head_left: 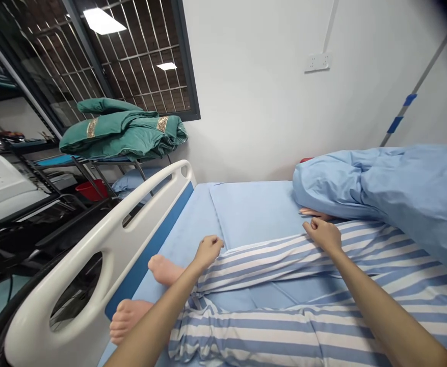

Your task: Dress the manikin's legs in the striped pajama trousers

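My left hand (209, 250) is closed at the lower end of the far leg of blue-and-white striped trousers (261, 262), just above the ankle. My right hand (323, 234) is curled shut at the far edge of the same leg, higher up near the knee or thigh. Both fists appear to pinch the cloth; the fingertips are partly hidden. The trousers are on a lying figure, perhaps a manikin, with a bare far foot (165, 270) and a bare near foot (129, 318). The figure's own hand (315, 213) shows from under a blue quilt (410, 188).
The bed has a light blue sheet (254, 204) and a white footboard (104, 234) with handle openings at the left. Beyond it are a folded green quilt (124, 132) on a rack, a red bucket (92, 189) and a barred window (142, 61). A wall socket (318, 62) is above.
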A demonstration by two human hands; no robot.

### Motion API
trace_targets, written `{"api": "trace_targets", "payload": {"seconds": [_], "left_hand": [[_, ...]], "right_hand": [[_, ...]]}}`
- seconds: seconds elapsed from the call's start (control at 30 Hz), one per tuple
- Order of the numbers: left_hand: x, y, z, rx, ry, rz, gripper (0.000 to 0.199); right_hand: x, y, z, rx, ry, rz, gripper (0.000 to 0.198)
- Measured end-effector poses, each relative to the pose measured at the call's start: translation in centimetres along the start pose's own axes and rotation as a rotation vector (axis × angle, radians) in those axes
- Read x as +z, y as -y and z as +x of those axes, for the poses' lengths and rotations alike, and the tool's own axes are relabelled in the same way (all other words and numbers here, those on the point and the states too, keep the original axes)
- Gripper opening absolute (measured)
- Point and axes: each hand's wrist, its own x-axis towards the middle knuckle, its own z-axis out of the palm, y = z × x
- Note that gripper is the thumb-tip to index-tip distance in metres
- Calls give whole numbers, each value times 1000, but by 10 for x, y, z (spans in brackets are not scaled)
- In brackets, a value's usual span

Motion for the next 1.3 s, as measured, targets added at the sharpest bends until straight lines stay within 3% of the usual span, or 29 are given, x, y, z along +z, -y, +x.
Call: {"api": "trace_targets", "payload": {"seconds": [0.17, 0.27, 0.5, 0.7, 0.8, 0.87, 1.03, 1.1, 1.2, 1.3], "left_hand": [[16, 22, 0, 19, -78, -72, 25], [12, 43, -6, 9, -109, -42, 26], [2, 61, -15, -62, -181, 554, 24], [19, 58, -15, -56, -123, 661, 35], [22, 56, -16, -64, -142, 681, 42], [22, 53, -17, -58, -143, 689, 43], [14, 47, -23, -94, -103, 610, 38], [10, 46, -24, -106, -83, 570, 32], [8, 49, -23, -127, -69, 555, 29], [12, 55, -20, -109, -91, 579, 30]], "right_hand": [[0, 0, 0, -1, 9, -23, 24], [1, -1, 0, 2, 15, -38, 25], [1, 1, 1, -19, 45, -119, 26], [-2, 13, -15, -104, 82, -244, 26], [4, 51, -43, -315, 105, -172, 25], [9, 96, -67, -454, 139, 5, 25], [15, 237, -127, -498, 159, 586, 30], [19, 275, -145, -453, 148, 747, 32], [36, 297, -161, -324, 146, 872, 32], [58, 291, -165, -158, 173, 916, 33]]}}
